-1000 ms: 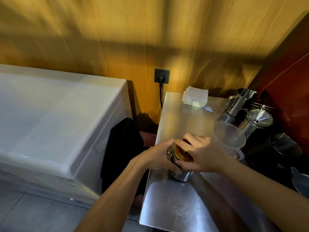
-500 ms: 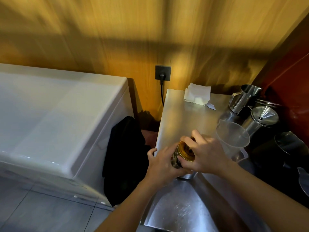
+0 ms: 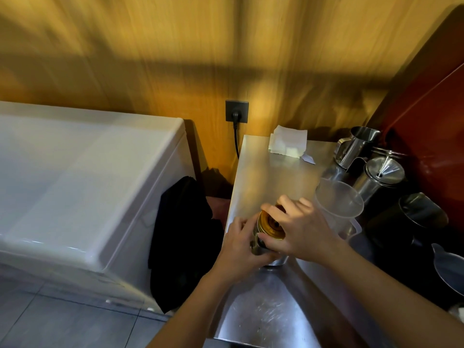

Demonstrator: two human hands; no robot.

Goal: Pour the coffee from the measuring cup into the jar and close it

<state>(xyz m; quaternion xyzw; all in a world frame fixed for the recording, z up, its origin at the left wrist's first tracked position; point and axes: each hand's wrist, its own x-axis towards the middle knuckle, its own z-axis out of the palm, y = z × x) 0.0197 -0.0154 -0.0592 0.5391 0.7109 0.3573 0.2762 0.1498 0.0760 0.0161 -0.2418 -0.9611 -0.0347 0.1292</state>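
Both hands have slid nearer the front edge of the steel counter [image 3: 271, 169] than a second ago, and the left hand [image 3: 241, 249] now wraps the side of the jar [image 3: 259, 248] while the right hand [image 3: 301, 229] curls its fingers over the amber lid [image 3: 271, 223]. Small, hard and probably slick, the jar wants that firm grip round its body and a turn taken at the lid's rim. Just beside it to the right stands the clear measuring cup [image 3: 337, 205], empty, with metal pitchers [image 3: 359, 146] behind.
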